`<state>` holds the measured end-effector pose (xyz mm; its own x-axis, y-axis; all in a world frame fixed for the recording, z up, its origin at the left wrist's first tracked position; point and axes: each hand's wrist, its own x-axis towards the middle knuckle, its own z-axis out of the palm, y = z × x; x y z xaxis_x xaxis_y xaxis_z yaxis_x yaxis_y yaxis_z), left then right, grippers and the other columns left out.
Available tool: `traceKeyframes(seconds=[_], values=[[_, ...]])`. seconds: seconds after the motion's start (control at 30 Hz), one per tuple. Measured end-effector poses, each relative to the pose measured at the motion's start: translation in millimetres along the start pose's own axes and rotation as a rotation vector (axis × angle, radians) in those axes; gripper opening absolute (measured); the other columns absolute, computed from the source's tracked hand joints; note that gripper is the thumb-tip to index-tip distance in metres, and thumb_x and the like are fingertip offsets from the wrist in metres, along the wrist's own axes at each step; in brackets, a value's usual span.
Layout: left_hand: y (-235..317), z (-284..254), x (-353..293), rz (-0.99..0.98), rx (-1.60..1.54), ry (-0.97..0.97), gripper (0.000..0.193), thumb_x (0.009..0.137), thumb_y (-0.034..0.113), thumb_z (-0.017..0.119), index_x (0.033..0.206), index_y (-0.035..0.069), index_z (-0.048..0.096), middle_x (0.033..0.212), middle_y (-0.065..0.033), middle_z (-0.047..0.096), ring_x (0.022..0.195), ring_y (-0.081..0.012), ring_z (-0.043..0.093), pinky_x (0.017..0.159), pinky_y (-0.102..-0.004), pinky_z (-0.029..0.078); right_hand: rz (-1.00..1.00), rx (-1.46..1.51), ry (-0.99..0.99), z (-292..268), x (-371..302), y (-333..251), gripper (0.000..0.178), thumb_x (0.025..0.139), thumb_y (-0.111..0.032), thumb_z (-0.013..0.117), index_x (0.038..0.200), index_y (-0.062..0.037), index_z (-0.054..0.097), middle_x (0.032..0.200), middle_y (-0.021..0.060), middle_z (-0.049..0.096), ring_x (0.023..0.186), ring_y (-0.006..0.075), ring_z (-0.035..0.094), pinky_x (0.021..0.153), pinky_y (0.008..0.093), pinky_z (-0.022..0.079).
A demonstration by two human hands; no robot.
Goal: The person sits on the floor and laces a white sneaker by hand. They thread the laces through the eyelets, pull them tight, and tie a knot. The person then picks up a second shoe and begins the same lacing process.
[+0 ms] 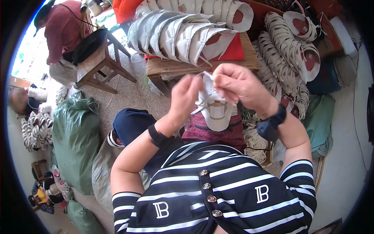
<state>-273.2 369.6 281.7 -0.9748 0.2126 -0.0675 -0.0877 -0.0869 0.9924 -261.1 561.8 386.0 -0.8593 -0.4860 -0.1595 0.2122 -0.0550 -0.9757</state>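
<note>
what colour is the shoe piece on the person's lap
The shoe piece is mostly off-white, best seen in the head view.

Two white letters (262, 194) mark the striped shirt (237, 195); one per chest side.

Black fabric short-sleeved top (237, 191), white stripes, striped sleeves. Reference: black front placket (209, 192) with four round shiny metal buttons (211, 199). White letter motif either side of placket. Forward-left of it: plain black wristband (157, 136); forward-right: chunky black wristwatch (271, 123).
</note>
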Motion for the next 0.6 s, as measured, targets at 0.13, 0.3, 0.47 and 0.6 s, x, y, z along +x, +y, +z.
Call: traceKeyframes(seconds=[0.13, 0.3, 0.47, 0.6], values=[[-45, -25, -33, 0.310, 0.579, -0.195, 0.011, 0.089, 0.010, 0.070, 0.096, 0.003, 0.065, 0.083, -0.0082, 0.061, 0.066, -0.0179, 0.059, 0.061, -0.0301, 0.049, -0.381, -0.088, 0.085, 18, -26, -70, 0.029, 0.103, -0.031, 0.055, 0.096, -0.0029, 0.059, 0.077, 0.0032, 0.054, 0.042, 0.0028, 0.038, 0.035, 0.0153, 0.031], [-47, -28, -25, 0.579, 0.746, -0.290, 0.015, 0.082, 0.007, 0.070, 0.094, 0.004, 0.061, 0.090, -0.0117, 0.056, 0.078, -0.0305, 0.062, 0.069, -0.0385, 0.052, -0.845, -0.152, 0.100, 27, -37, -133, 0.025, 0.102, -0.026, 0.057, 0.099, -0.0015, 0.060, 0.083, 0.0062, 0.057, 0.051, 0.0062, 0.045, 0.040, 0.0168, 0.037], [-14, -35, -4, 1.085, 0.918, -0.341, 0.019, 0.074, 0.004, 0.069, 0.092, 0.005, 0.062, 0.095, -0.0092, 0.057, 0.081, -0.0285, 0.060, 0.072, -0.0376, 0.052, -1.028, -0.204, 0.075, 32, -42, -160, 0.022, 0.101, -0.022, 0.059, 0.102, 0.0000, 0.062, 0.089, 0.0091, 0.060, 0.059, 0.0097, 0.051, 0.046, 0.0183, 0.044], [0, -36, 5, 1.137, 0.753, -0.427, 0.020, 0.081, 0.005, 0.070, 0.101, 0.005, 0.066, 0.096, -0.0074, 0.061, 0.076, -0.0248, 0.060, 0.069, -0.0359, 0.051, -1.108, -0.254, 0.075, 40, -46, -171, 0.020, 0.100, -0.018, 0.061, 0.104, 0.0011, 0.063, 0.093, 0.0114, 0.062, 0.066, 0.0125, 0.056, 0.051, 0.0195, 0.049]])
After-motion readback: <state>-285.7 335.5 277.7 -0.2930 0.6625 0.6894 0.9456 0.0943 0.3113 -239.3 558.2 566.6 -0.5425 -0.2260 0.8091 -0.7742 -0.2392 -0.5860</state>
